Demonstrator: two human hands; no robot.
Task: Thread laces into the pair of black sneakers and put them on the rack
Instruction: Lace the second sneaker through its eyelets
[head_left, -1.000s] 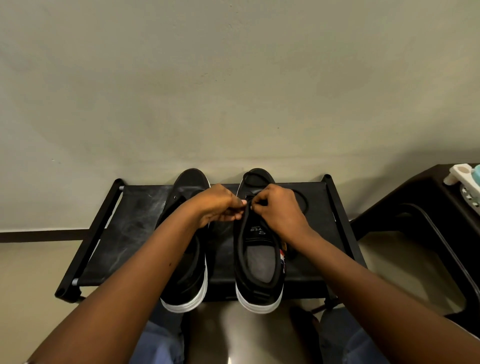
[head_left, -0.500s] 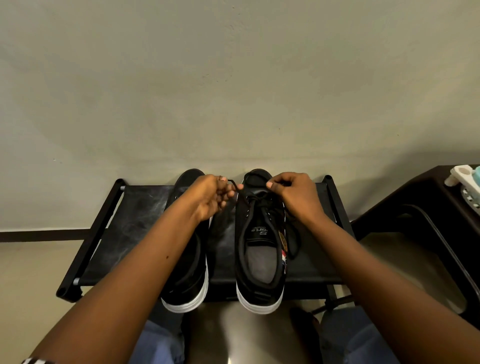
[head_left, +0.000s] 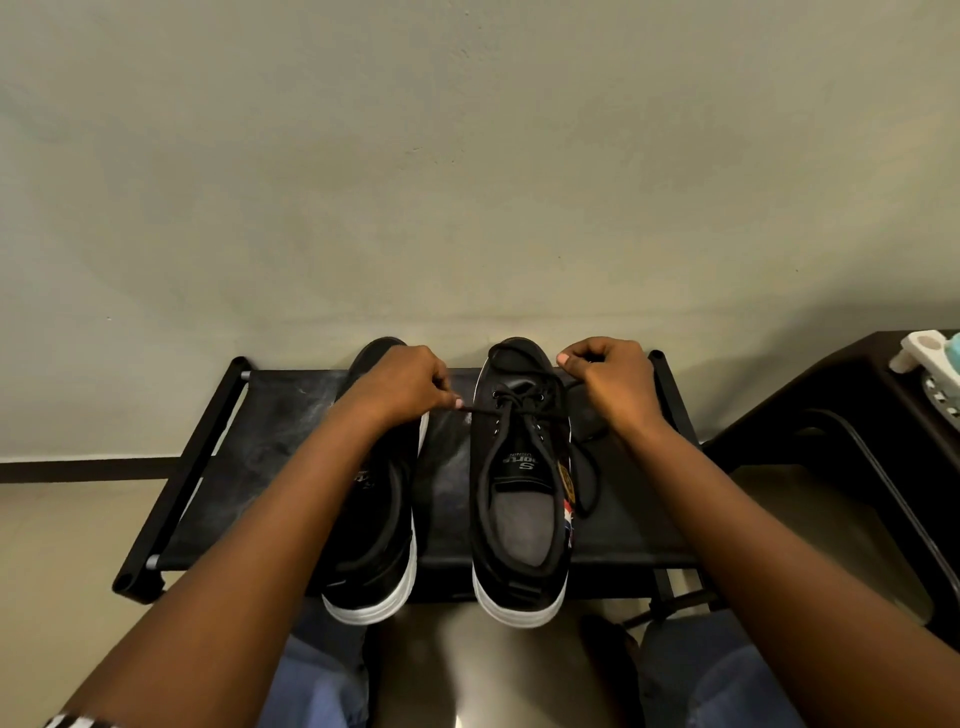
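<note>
While both sneakers were already sitting on the rack (head_left: 631, 535), the lacing on the right sneaker (head_left: 522, 483) was clearly only partway done. The lace (head_left: 519, 410) crossed through the front eyelets, and the eyelets nearer the tongue looked empty to me.

Left hand (head_left: 400, 387) was hovering over the toe end of the left sneaker (head_left: 371, 540), fingers curled, pinching one lace end that ran taut across the gap to the right shoe. Right hand (head_left: 608, 384) was up by the far right corner of the rack, fingers curled round the other end, though I honestly couldn't see the lace inside the fist. Some slack from that side was looped down on the rack fabric just beside the shoe.

Stuff that could go sideways from there, just my read:

- Pulling both ends outward that hard could drag the shoe along the fabric or tip it, since nothing was pinning it down. Its heel already hung off the near edge of the rack, so a tug toward the body might drop it.
- Uneven pull would leave one end way longer than the other, and you'd run short at the top eyelets.
- That loose loop on the right could snag on the rack post (head_left: 657, 358).

Couldn't tell if the left sneaker had any lace in it, the arm covered most of it.
</note>
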